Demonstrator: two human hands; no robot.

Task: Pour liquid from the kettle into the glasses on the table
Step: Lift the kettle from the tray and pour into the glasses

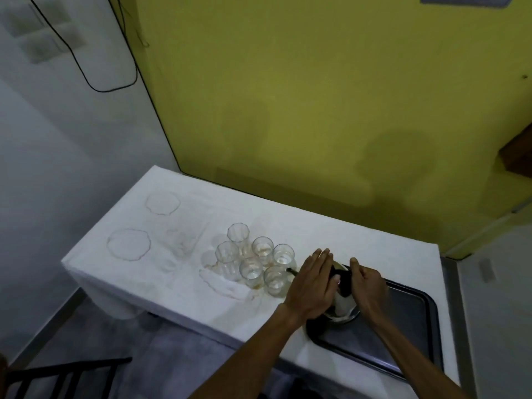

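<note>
A silver kettle [344,308] with a black handle stands at the near left corner of a dark tray [408,326]. Its thin spout points left toward a cluster of several clear glasses [256,259] on the white tablecloth. My right hand [367,286] grips the kettle's black handle from the right. Flat against the kettle's left side lies my left hand [312,286], fingers straight and together. Most of the kettle's body is hidden between the two hands. The glasses look clear; I cannot tell how much liquid is in them.
The white-covered table [184,283] carries brown ring stains at its left end and wet marks beside the glasses. A yellow wall runs behind it. A black chair [57,375] stands at the lower left, on the floor.
</note>
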